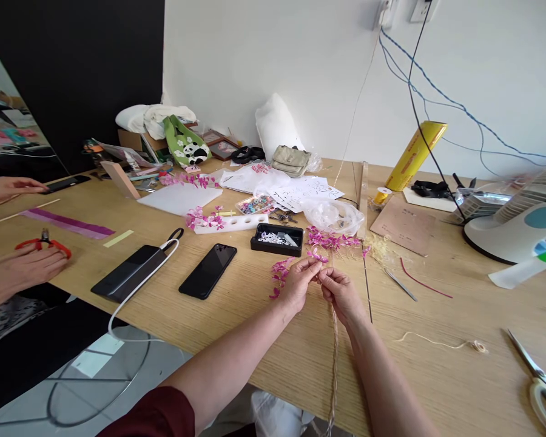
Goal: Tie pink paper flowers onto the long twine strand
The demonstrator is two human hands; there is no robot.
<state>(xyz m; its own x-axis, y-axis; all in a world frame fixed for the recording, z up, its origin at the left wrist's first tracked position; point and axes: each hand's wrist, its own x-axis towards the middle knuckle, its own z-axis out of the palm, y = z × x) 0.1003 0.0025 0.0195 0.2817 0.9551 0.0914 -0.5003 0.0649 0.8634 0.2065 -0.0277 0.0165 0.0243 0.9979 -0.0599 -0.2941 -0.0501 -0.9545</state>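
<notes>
My left hand (301,280) pinches at a small purple-pink flower (317,256) over the wooden table. Close against it, my right hand (340,290) is closed too, with its fingertips meeting the left ones; what they grip is too small to make out. A twisted beige cord (334,364) runs down from beneath my right hand past the table's front edge. More pink flowers lie just beyond my hands (332,238) and beside my left wrist (279,273).
A black phone (208,271), a black tray (276,239) and a power bank (127,271) lie leftward. Tweezers (400,284), scissors (539,376) and a fan (523,212) are rightward. At far left, another person's hand rests by red-handled pliers (59,247).
</notes>
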